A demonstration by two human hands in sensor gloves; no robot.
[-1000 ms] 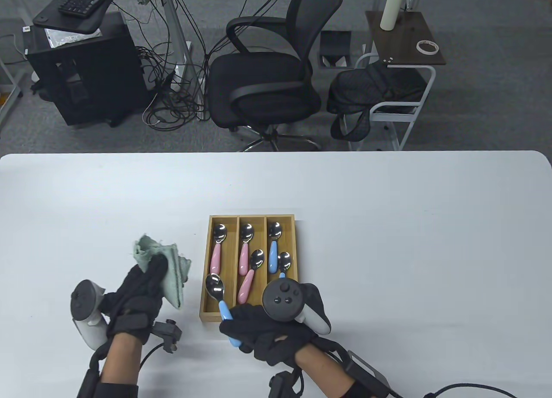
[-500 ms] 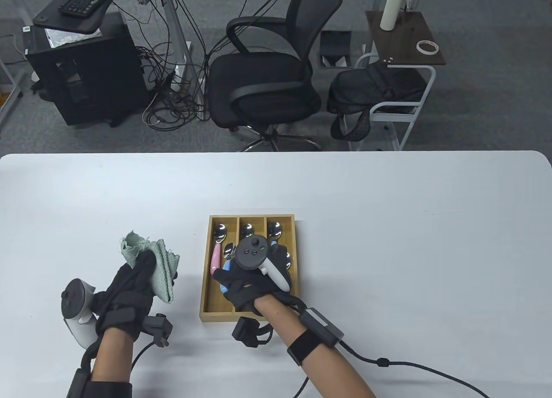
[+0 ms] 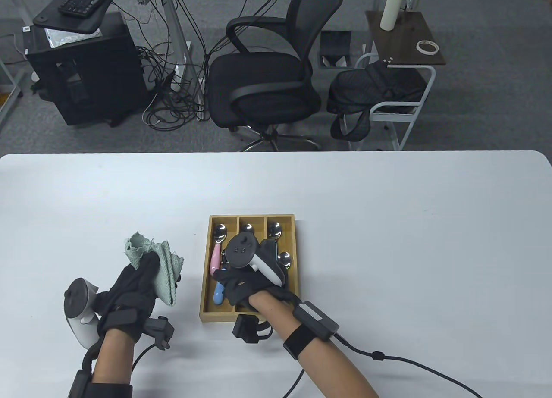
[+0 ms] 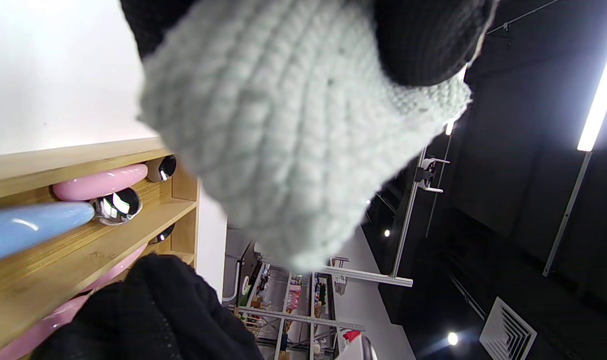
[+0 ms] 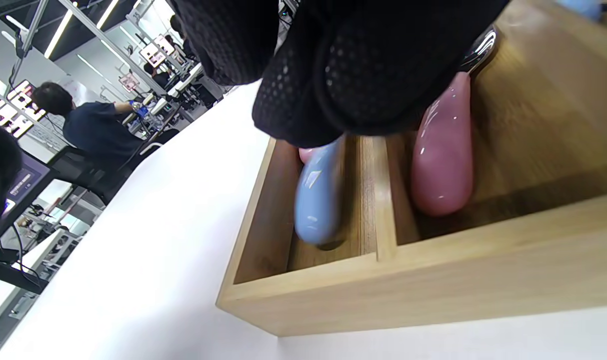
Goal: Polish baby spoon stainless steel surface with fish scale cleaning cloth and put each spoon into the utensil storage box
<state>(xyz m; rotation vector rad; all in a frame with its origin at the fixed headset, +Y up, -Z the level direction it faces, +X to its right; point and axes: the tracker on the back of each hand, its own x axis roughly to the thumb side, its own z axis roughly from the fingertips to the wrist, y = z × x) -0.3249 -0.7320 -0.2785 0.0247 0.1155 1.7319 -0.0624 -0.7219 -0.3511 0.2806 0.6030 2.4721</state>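
The right hand (image 3: 246,281) reaches over the near half of the wooden storage box (image 3: 206,292), fingers curled down on the blue-handled spoon (image 3: 218,293); in the right wrist view the gloved fingertips (image 5: 303,117) cover the upper end of that blue handle, though whether they truly pinch it or only press on it cannot be told. The spoon lies in the box's left compartment, its handle end just short of the near wall, and its bowl shows beyond the handle in the left wrist view. Beside it in the same compartment lies a pink-handled spoon (image 3: 215,256), farther from the hand. Under the hand, in the middle compartment, rests another pink handle (image 5: 442,156). To the hand's right, in the right compartment, two spoon bowls (image 3: 284,260) show. Well apart to the left of the box, the left hand (image 3: 131,292) grips the pale green cleaning cloth (image 3: 166,268), bunched and raised off the white table (image 3: 388,225).
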